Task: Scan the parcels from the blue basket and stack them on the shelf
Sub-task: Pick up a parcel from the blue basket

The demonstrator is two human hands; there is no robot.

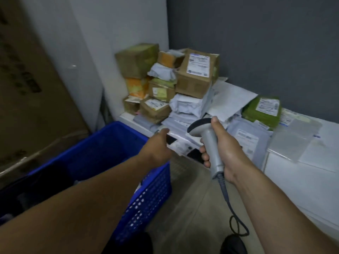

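Head view. Left forearm (82, 208) crosses from the lower left over the blue basket (146, 198), which sits on the floor at lower left; its inside is dark and the contents cannot be made out. Left hand (156, 145) reaches to the edge of a flat white parcel (180, 143) at frame centre; the fingers are hidden behind the hand, so the grip cannot be told. Right hand (225, 149) is wrapped round the handle of a grey barcode scanner (209, 138), head pointing left toward that parcel. Scanner cable (236, 219) loops down to the floor. White shelf (297, 184) runs along the right. Cardboard boxes, one labelled (196, 77), are piled in its far corner, upper centre. Green mailer (262, 110) and grey poly mailer (245, 138) lie further right. Large cardboard carton (27, 92) fills the left edge.
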